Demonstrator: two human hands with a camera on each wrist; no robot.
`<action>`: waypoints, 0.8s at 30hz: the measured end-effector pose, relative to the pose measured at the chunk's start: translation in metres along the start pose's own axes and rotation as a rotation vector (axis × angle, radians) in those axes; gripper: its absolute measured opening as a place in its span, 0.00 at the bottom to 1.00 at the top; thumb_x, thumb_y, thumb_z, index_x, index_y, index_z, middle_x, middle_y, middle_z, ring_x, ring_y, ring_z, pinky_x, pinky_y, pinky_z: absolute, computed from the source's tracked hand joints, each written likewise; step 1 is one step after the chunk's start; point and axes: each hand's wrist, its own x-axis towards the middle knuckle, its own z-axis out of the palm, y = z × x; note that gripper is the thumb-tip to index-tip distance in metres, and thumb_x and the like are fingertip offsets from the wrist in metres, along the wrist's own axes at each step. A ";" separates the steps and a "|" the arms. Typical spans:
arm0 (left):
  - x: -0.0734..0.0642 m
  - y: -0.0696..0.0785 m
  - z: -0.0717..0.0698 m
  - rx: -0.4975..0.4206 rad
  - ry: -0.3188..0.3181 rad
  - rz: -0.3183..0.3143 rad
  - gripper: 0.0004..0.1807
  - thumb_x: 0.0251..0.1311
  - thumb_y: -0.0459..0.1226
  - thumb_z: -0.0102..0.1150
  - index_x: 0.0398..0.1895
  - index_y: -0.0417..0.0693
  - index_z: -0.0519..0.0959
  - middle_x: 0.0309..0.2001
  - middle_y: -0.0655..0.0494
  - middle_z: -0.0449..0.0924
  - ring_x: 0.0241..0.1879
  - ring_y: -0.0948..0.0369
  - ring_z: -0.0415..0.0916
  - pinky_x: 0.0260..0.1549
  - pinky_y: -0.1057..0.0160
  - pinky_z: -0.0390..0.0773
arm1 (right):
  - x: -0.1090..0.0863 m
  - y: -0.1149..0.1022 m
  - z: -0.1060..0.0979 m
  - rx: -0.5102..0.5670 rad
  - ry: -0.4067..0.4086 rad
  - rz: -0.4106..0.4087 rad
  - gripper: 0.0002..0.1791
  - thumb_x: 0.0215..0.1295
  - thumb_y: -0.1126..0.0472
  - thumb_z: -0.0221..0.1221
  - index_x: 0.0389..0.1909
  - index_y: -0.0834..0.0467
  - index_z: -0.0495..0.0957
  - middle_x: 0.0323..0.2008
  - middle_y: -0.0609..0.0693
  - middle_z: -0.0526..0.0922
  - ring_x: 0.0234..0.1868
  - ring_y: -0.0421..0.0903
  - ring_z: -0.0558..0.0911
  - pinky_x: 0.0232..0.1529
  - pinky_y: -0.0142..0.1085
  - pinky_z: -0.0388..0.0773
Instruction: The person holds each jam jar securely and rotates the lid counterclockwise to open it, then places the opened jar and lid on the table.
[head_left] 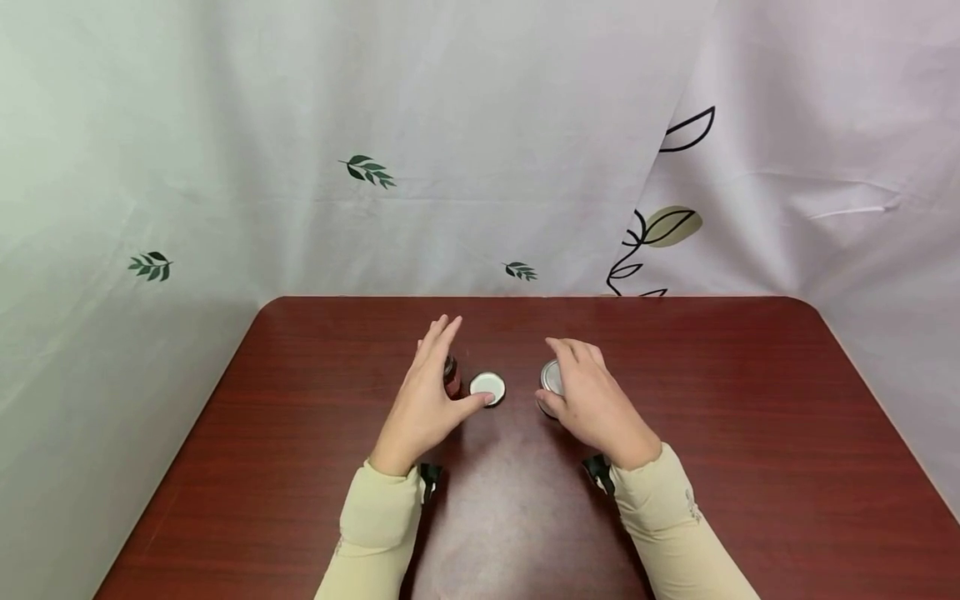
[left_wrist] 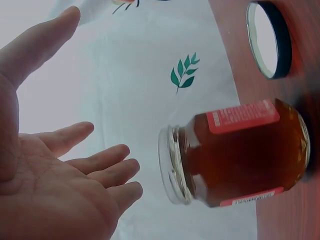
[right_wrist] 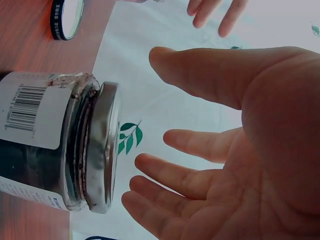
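My left hand (head_left: 422, 407), fingers extended and thumb spread, hovers above and beside a glass jar of amber-brown contents with a red label (left_wrist: 240, 155). Its mouth is uncovered, and in the head view the hand hides most of it. A lid with a white inside and dark rim (head_left: 487, 385) lies on the table, inside up, just right of that jar. My right hand (head_left: 597, 410) is over a dark-filled glass jar with a white barcode label (right_wrist: 37, 112). A silver lid (right_wrist: 102, 150) covers this jar's mouth. The right fingers are loosely bent, apart from the lid.
Both jars stand on a reddish-brown wooden table (head_left: 300, 400) with rounded back corners. A pale curtain with leaf prints (head_left: 465, 117) hangs behind and along the sides. Dark wrist-camera pieces (head_left: 429, 479) show below the cuffs.
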 end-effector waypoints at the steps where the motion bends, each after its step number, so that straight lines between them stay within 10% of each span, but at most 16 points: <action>1: 0.000 0.001 0.001 -0.001 -0.004 0.004 0.57 0.48 0.40 0.80 0.80 0.52 0.54 0.80 0.51 0.47 0.79 0.54 0.40 0.74 0.47 0.43 | 0.000 0.000 0.000 0.000 -0.003 0.002 0.37 0.59 0.63 0.70 0.67 0.70 0.66 0.61 0.67 0.72 0.64 0.66 0.67 0.60 0.54 0.71; 13: -0.001 0.013 0.018 0.008 -0.060 0.015 0.56 0.48 0.42 0.80 0.79 0.54 0.56 0.79 0.53 0.49 0.79 0.54 0.43 0.71 0.44 0.56 | -0.001 0.005 -0.004 0.006 -0.061 0.025 0.40 0.57 0.61 0.72 0.67 0.70 0.66 0.62 0.68 0.71 0.65 0.66 0.67 0.62 0.55 0.70; 24: 0.005 0.016 0.041 -0.012 -0.103 0.044 0.56 0.46 0.39 0.81 0.78 0.47 0.58 0.78 0.47 0.52 0.78 0.51 0.48 0.74 0.48 0.47 | -0.003 0.009 -0.006 -0.003 -0.085 0.041 0.40 0.57 0.60 0.72 0.67 0.70 0.66 0.62 0.68 0.71 0.64 0.67 0.68 0.60 0.55 0.71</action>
